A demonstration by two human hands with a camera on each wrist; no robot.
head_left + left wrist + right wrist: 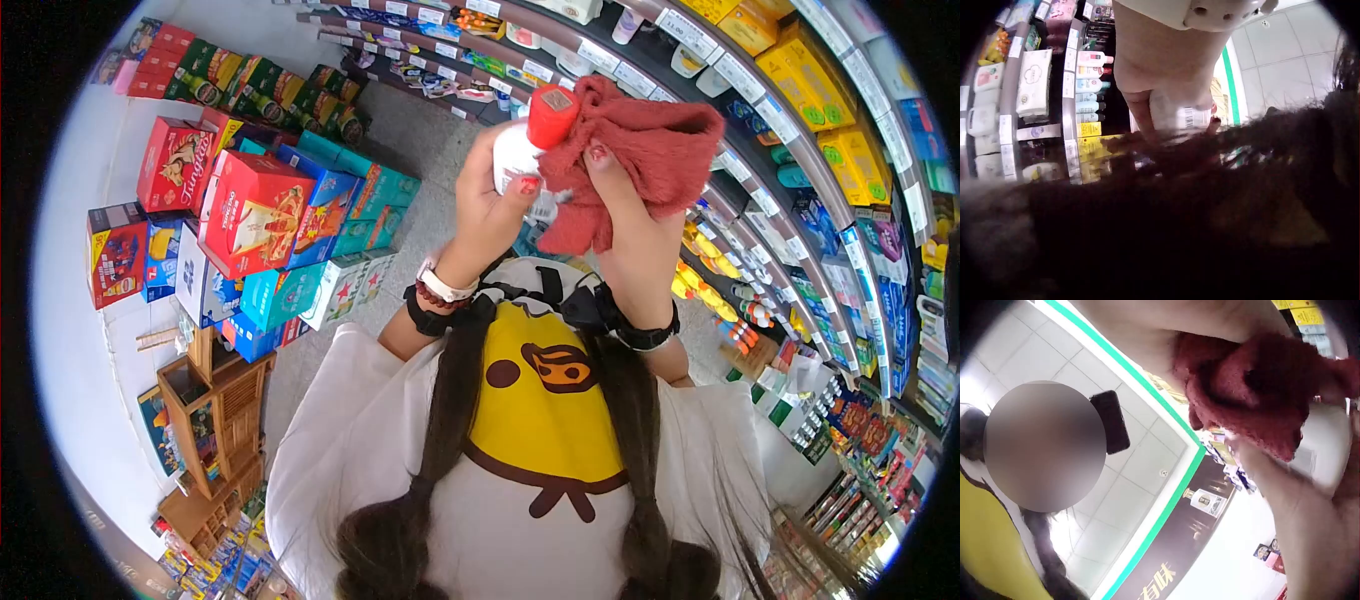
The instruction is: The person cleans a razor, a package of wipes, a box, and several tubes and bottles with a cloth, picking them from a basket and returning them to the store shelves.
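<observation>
In the head view, a white bottle (515, 155) with a red cap (553, 115) is held up in front of the chest. My left hand (485, 205) grips its body, the thumb across the near side. A crumpled red cloth (655, 140) is held by my right hand (640, 240), thumb on top, and lies against the bottle just below the cap. The left wrist view shows a barcode on the bottle (1172, 115), with dark hair covering the lower half. In the right wrist view the cloth (1254, 394) hides part of the bottle (1325, 444).
Curved store shelves (790, 150) with packaged goods run along the right and far side. Stacked drink cartons (255, 215) stand on the left, above a wooden cabinet (215, 420). Grey floor (405, 135) shows between them.
</observation>
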